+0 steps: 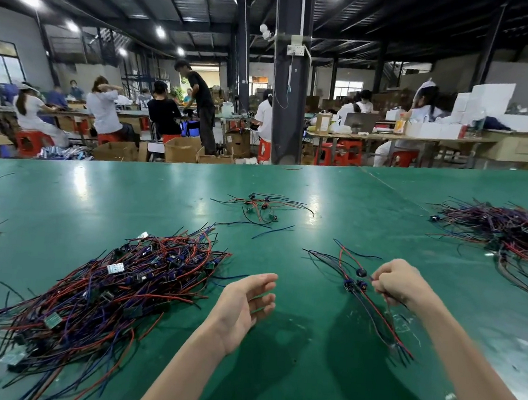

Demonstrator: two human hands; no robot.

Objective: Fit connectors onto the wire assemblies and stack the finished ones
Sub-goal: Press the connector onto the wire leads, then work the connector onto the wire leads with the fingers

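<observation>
Near the front of the tabletop, a small wire bundle of red, blue and black leads is laid slantwise, with three dark connectors gathered close together at its middle. Thin leads from it are pinched in the curled fingers of the right hand, just beside those connectors. The left hand is held above the tabletop with its fingers loosely spread and nothing in it, well apart from the bundle. To its left a large pile of tangled assemblies is heaped. A small cluster is spread farther back, and another pile is seen at the far right. Beyond the tabletop, seated workers and a dark pillar can be made out.
</observation>
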